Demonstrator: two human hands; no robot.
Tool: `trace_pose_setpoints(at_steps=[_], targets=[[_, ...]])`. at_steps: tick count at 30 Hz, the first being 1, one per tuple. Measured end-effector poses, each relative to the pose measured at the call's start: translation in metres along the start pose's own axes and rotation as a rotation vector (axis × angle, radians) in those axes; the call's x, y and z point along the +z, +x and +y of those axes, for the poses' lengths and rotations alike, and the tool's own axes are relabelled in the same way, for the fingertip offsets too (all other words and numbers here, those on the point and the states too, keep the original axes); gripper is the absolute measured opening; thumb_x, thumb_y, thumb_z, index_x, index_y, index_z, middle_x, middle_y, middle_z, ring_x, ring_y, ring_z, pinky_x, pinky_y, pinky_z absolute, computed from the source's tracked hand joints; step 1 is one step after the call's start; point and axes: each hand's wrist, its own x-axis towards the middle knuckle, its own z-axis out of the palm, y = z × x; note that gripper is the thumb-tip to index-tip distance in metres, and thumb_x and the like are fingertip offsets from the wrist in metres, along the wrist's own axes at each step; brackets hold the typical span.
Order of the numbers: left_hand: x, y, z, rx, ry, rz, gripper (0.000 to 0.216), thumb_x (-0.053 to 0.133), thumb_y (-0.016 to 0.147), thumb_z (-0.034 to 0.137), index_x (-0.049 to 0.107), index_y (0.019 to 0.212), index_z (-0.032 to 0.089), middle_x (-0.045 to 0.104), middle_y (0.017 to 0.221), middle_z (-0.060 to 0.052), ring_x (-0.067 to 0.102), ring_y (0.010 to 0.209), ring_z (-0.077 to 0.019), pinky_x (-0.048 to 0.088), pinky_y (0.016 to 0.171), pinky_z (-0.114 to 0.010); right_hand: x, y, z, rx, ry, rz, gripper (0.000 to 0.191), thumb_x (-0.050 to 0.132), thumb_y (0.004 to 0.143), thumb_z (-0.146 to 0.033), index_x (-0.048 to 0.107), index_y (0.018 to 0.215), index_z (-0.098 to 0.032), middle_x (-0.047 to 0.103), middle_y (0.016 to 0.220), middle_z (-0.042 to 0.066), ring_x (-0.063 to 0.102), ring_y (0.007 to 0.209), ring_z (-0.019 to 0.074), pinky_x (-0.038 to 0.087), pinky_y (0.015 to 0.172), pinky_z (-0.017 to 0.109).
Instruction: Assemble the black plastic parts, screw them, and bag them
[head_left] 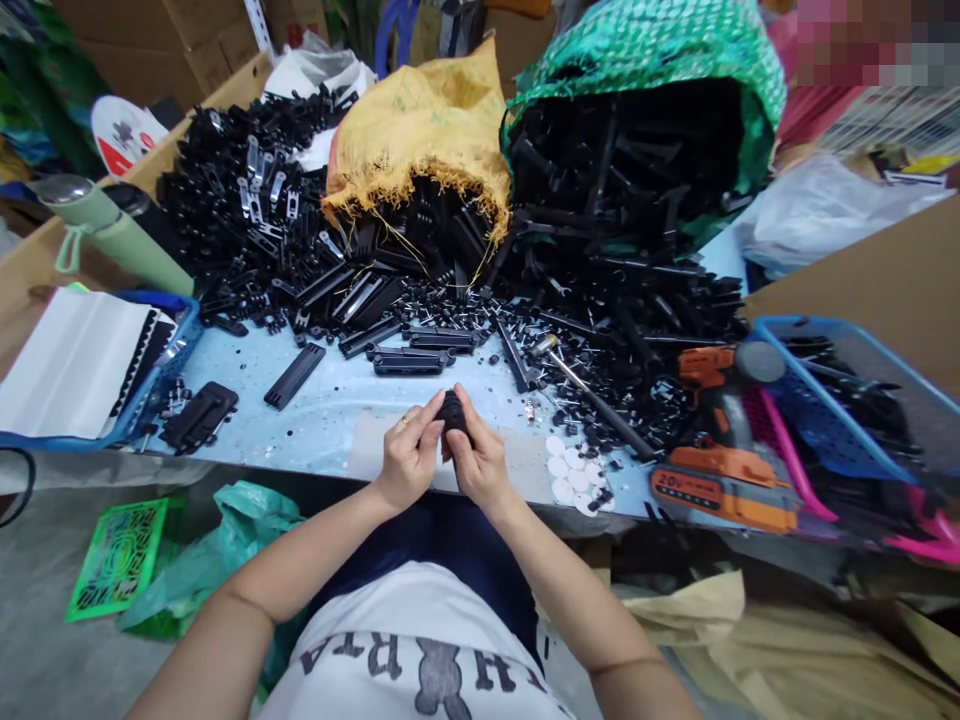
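Over the front edge of the blue-covered table, both my hands close round one black plastic part (452,412), held between thumbs and fingers. My left hand (411,450) grips its left side, and my right hand (480,455) its right side. Much of the part is hidden by the fingers, so its exact kind does not show. Just beyond my hands lie two long black assembled pieces (409,361), side by side. A flat black bar (295,376) rests to their left. White round discs (576,472) are spread on the table to the right of my right hand.
A hammer (592,395) and an orange cordless drill (724,440) lie at the right, beside a blue basket (832,400). Black parts pile up at the back, below a yellow sack (424,120) and a green sack (645,45). At left are a bottle (112,230) and papers (71,360).
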Motion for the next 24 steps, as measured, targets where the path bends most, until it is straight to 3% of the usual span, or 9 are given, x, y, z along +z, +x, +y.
trace_pose_setpoints(at_steps=[2, 6, 12, 15, 17, 19, 20, 22, 24], targets=[[0.001, 0.004, 0.001, 0.036, -0.003, 0.01, 0.037, 0.04, 0.092, 0.018, 0.048, 0.128, 0.016, 0.065, 0.09, -0.009, 0.059, 0.075, -0.013, 0.05, 0.066, -0.025, -0.002, 0.002, -0.004, -0.015, -0.064, 0.006, 0.054, 0.037, 0.092, -0.039, 0.03, 0.142, -0.019, 0.062, 0.094, 0.009, 0.057, 0.061, 0.0126, 0.052, 0.064, 0.028], [-0.007, 0.016, -0.004, 0.091, -0.013, -0.114, 0.036, 0.039, 0.093, 0.023, 0.05, 0.126, 0.015, 0.065, 0.087, -0.008, 0.058, 0.07, -0.0116, 0.049, 0.062, -0.024, -0.008, 0.005, -0.006, -0.012, -0.16, 0.003, 0.058, 0.035, 0.092, -0.044, 0.028, 0.143, -0.018, 0.063, 0.096, 0.011, 0.061, 0.078, 0.0189, 0.052, 0.072, 0.033], [-0.011, 0.028, -0.021, 0.047, -0.066, -0.202, 0.033, 0.039, 0.093, 0.024, 0.054, 0.121, 0.016, 0.065, 0.086, -0.007, 0.059, 0.072, -0.0123, 0.049, 0.066, -0.026, 0.001, 0.009, 0.0, 0.093, -0.125, -0.022, 0.058, 0.033, 0.092, -0.044, 0.026, 0.144, -0.019, 0.063, 0.1, 0.01, 0.061, 0.077, 0.0174, 0.051, 0.074, 0.032], [-0.005, 0.006, -0.028, -0.185, -0.033, -0.17, 0.036, 0.037, 0.093, 0.03, 0.054, 0.122, 0.016, 0.065, 0.087, -0.007, 0.061, 0.072, -0.0135, 0.05, 0.068, -0.027, 0.009, 0.014, 0.009, 0.163, -0.162, -0.166, 0.056, 0.029, 0.094, -0.041, 0.023, 0.145, -0.018, 0.063, 0.1, 0.008, 0.06, 0.075, 0.0148, 0.05, 0.074, 0.029], [-0.004, -0.017, -0.032, -0.449, 0.021, -0.131, 0.043, 0.032, 0.094, 0.035, 0.046, 0.129, 0.014, 0.064, 0.078, -0.006, 0.059, 0.059, -0.0128, 0.05, 0.059, -0.026, 0.006, 0.025, 0.023, 0.153, -0.306, -0.36, 0.05, 0.03, 0.095, -0.039, 0.032, 0.141, -0.02, 0.063, 0.102, 0.007, 0.06, 0.083, 0.0153, 0.048, 0.077, 0.027], [-0.008, -0.036, -0.034, -0.572, 0.165, -0.154, 0.049, 0.037, 0.093, 0.036, 0.036, 0.136, 0.012, 0.064, 0.085, -0.009, 0.061, 0.063, -0.016, 0.051, 0.061, -0.03, -0.006, 0.044, 0.042, 0.147, -0.471, -0.435, 0.046, 0.031, 0.094, -0.037, 0.043, 0.134, -0.019, 0.061, 0.108, 0.009, 0.056, 0.096, 0.0197, 0.045, 0.083, 0.031], [-0.011, -0.042, -0.034, -0.539, 0.27, -0.199, 0.053, 0.043, 0.09, 0.035, 0.034, 0.137, 0.013, 0.063, 0.096, -0.012, 0.063, 0.076, -0.0199, 0.051, 0.069, -0.035, -0.014, 0.056, 0.054, 0.165, -0.559, -0.394, 0.045, 0.032, 0.094, -0.036, 0.047, 0.131, -0.016, 0.059, 0.111, 0.011, 0.053, 0.102, 0.0228, 0.043, 0.086, 0.035], [-0.016, -0.045, -0.033, -0.328, 0.454, -0.366, 0.055, 0.053, 0.084, 0.029, 0.038, 0.135, 0.018, 0.053, 0.12, -0.016, 0.054, 0.107, -0.0283, 0.042, 0.091, -0.047, -0.034, 0.081, 0.077, 0.236, -0.778, -0.214, 0.043, 0.034, 0.093, -0.032, 0.051, 0.125, -0.009, 0.054, 0.116, 0.018, 0.045, 0.109, 0.0286, 0.039, 0.09, 0.042], [-0.015, -0.037, -0.034, -0.067, 0.499, -0.609, 0.049, 0.054, 0.083, 0.022, 0.044, 0.131, 0.025, 0.051, 0.124, -0.013, 0.044, 0.12, -0.0292, 0.029, 0.102, -0.052, -0.052, 0.104, 0.094, 0.308, -1.009, -0.13, 0.037, 0.037, 0.09, -0.023, 0.058, 0.112, -0.003, 0.051, 0.117, 0.023, 0.04, 0.113, 0.0331, 0.036, 0.09, 0.047]])
